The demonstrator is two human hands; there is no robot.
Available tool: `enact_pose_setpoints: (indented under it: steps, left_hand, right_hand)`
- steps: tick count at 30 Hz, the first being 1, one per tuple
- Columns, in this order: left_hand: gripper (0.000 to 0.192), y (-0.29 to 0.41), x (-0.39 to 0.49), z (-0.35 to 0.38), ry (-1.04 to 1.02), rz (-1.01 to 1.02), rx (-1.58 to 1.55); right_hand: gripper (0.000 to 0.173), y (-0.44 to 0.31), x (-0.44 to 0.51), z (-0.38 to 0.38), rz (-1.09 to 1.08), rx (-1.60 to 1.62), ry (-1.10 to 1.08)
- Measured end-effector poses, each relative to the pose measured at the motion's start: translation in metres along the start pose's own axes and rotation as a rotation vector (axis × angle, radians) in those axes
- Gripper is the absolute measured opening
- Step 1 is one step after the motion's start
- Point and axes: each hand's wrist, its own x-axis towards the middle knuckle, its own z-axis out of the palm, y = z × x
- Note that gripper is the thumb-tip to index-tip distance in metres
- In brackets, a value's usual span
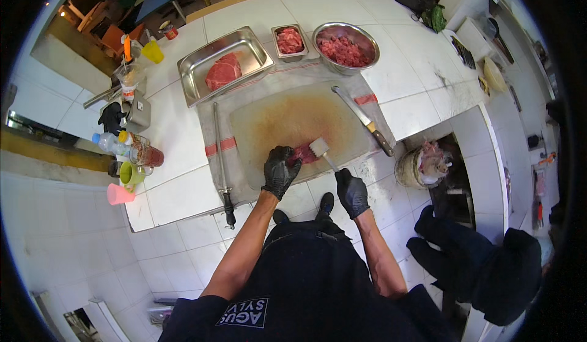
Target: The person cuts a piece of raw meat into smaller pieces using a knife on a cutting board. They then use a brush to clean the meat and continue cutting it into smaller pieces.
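A piece of red meat (305, 154) lies near the front edge of a stained cutting board (293, 99). My left hand (280, 171), in a black glove, has its fingers on the left end of that meat; I cannot tell how firmly it grips. My right hand (351, 193), gloved in black too, is closed around the handle of a metal meat mallet (319, 147). The mallet's square head is against the right part of the meat. To the right lies a butcher's knife (362, 117) with a wooden handle, and to the left a sharpening steel (219, 149).
Behind the board stand a steel pan (254, 43) with a large meat cut (224, 71), a small steel container (290, 57) of meat pieces and a steel bowl (376, 57) of chopped meat. A bucket of scraps (408, 170) is at right. Another person (477, 268) stands lower right.
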Motion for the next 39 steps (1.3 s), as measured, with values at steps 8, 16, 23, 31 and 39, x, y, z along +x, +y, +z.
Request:
enact_pose_setpoints:
  steps: [8,16,23,31,39]
  left_hand:
    - [0.031,0.0,-0.003,-0.003,-0.077,-0.045,0.007]
    - [0.032,0.001,-0.004,-0.001,-0.047,-0.011,0.038]
    - [0.031,0.005,-0.006,-0.005,-0.099,-0.07,0.024]
    - [0.02,-0.002,-0.005,0.0,-0.02,0.023,0.06]
    - [0.012,0.0,-0.001,0.003,-0.037,-0.013,0.128]
  right_hand:
    - [0.016,0.0,0.0,0.009,-0.063,0.03,-0.087]
    - [0.029,-0.002,0.013,0.01,-0.086,-0.035,-0.103]
    - [0.031,0.005,0.027,0.013,-0.086,0.166,0.11]
    - [0.034,0.021,0.015,0.011,-0.012,0.282,0.174]
    - [0.034,0.025,0.003,0.011,0.039,0.08,0.191]
